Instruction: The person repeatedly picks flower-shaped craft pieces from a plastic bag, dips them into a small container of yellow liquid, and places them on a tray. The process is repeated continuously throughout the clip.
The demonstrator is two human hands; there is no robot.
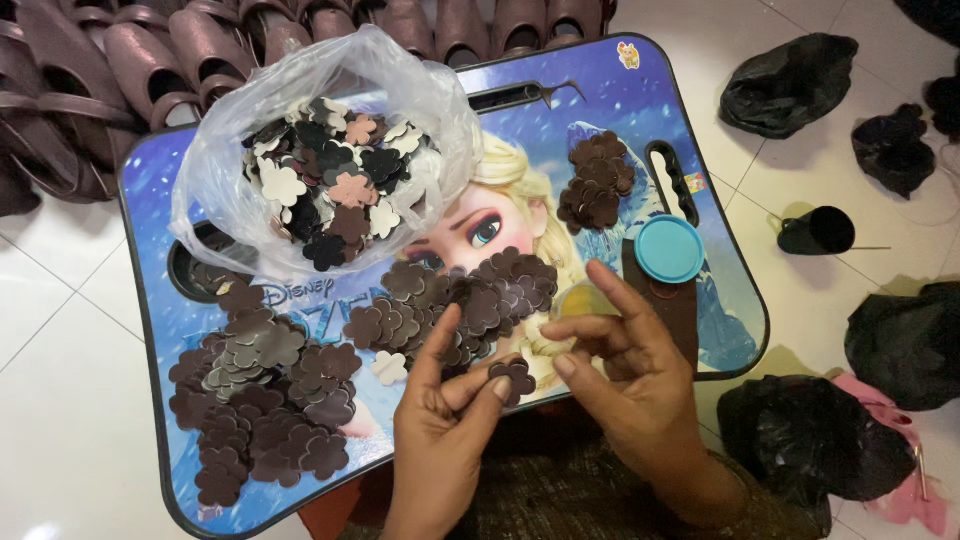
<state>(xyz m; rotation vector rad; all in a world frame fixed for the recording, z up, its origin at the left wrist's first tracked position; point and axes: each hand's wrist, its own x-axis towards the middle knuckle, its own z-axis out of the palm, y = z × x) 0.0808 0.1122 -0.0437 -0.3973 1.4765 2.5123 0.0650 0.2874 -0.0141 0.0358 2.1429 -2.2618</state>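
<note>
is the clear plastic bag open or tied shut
Open: the clear plastic bag has its mouth spread wide on the lap tray, and the brown, black and cream flower-shaped cutouts inside lie exposed.

A clear plastic bag (330, 150) full of mixed flower cut-outs lies at the far left of the blue picture tabletop (620, 100). A round turquoise lid (669, 248) sits near the right edge. Rows of dark brown sandals (150, 50) lie on the white tiled floor (70, 400) beyond. To the right there are several black plastic bags (790, 80) and a pink cloth (915, 490).
</note>
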